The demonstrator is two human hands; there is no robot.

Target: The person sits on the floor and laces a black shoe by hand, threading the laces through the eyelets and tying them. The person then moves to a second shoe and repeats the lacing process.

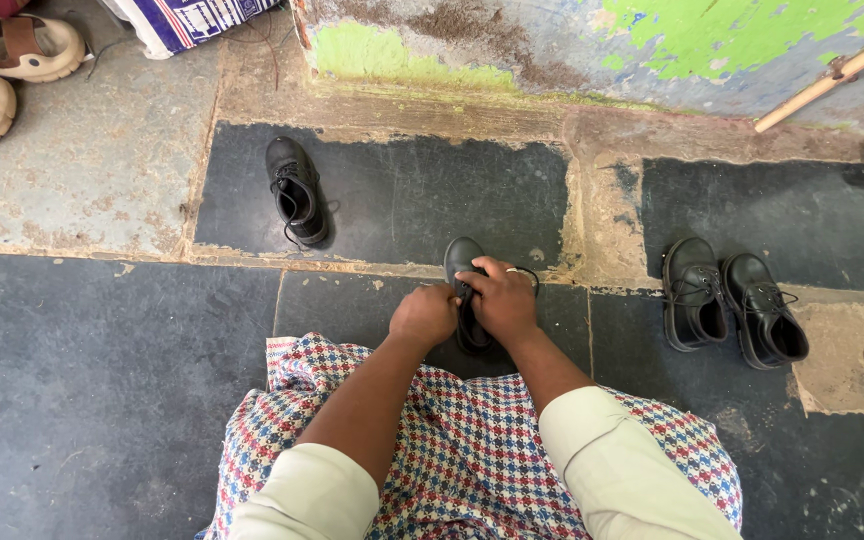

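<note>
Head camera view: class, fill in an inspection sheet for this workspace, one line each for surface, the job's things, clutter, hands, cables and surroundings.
Surface: dark stone floor with worn, cracked joints and pale patches.
Job's things: black lace-up shoe on the floor, under both hands.
Clutter: single black shoe lying apart to the left; pair of black shoes side by side to the right; tan sandals at the top left corner.
Hands: left hand and right hand close together on the shoe's laces.
Cables: nothing seen.
Surroundings: wall with peeling green paint; wooden stick leaning against it; checked cloth over the person's lap.
</note>
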